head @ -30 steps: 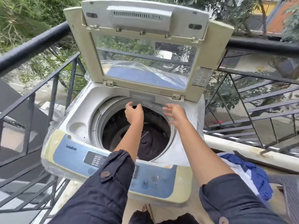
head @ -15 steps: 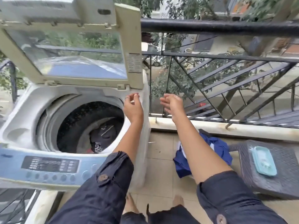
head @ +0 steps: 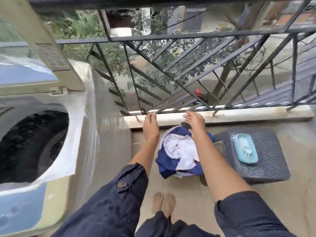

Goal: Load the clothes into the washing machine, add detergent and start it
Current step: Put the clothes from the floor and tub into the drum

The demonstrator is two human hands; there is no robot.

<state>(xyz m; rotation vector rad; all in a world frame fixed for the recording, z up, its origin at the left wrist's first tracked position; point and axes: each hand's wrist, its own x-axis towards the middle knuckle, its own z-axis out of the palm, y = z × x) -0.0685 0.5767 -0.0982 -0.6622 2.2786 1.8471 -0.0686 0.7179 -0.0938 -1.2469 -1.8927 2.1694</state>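
The top-loading washing machine (head: pixel 89 134) stands at the left with its lid (head: pixel 42 48) raised and its dark drum (head: pixel 30 144) showing. On the floor to its right sits a pale basket (head: pixel 186 175) heaped with blue and white clothes (head: pixel 179 151). My left hand (head: pixel 150 125) hovers open just left of the basket's far side, holding nothing. My right hand (head: pixel 195 122) is open over the basket's far rim, fingers spread, just above the clothes. Both arms wear rolled dark sleeves.
A dark woven stool (head: pixel 266 168) stands right of the basket with a teal dish (head: pixel 246 149) on top. A black metal railing (head: pixel 188 65) on a low kerb (head: pixel 239 115) runs behind. My bare feet (head: pixel 164 204) are on the tiled floor.
My view has swung right from the drum to the basket. Both hands left the machine's opening and moved right and down, now above the clothes basket. Neither hand holds anything.
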